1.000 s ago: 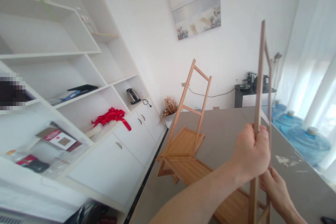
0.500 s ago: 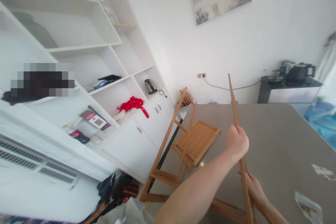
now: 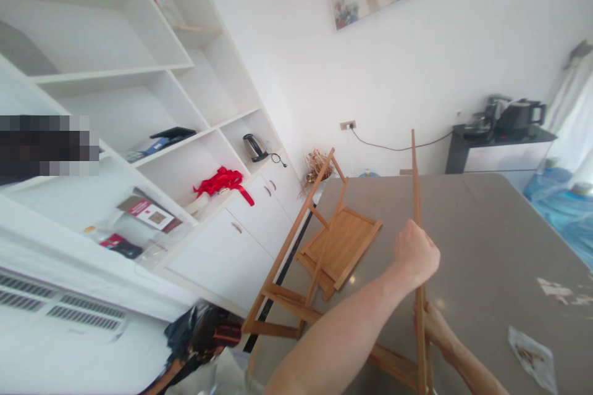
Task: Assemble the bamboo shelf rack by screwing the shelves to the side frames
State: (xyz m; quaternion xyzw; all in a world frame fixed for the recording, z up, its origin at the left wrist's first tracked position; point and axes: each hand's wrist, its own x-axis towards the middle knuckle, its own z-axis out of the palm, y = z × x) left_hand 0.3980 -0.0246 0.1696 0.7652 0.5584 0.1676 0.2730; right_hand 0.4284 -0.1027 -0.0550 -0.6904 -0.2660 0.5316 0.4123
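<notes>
A light brown wooden frame (image 3: 319, 197) of slats and crossbars stands tilted at the near part of the grey table (image 3: 482, 228). Its near upright bar rises in front of me, seen almost edge-on. My left hand (image 3: 417, 254) is closed in a fist around this bar about midway up, its fingertips turned from view. Lower down, my right hand (image 3: 438, 327) grips the same bar from the right, partly hidden behind it. A slatted wooden panel (image 3: 343, 247) lies flat on the table, seen through the frame's far side.
On the table's right lie a clear plastic bag (image 3: 532, 358) of small parts and some white scraps (image 3: 553, 289). White shelving (image 3: 222, 222) stands left, with dark bags (image 3: 199, 333) at its foot. A black kettle (image 3: 519, 116) sits on a far cabinet.
The near bar has swung from a slight lean to nearly vertical, both hands staying on it. My view has shifted a little, so the room's contents appear further left and higher.
</notes>
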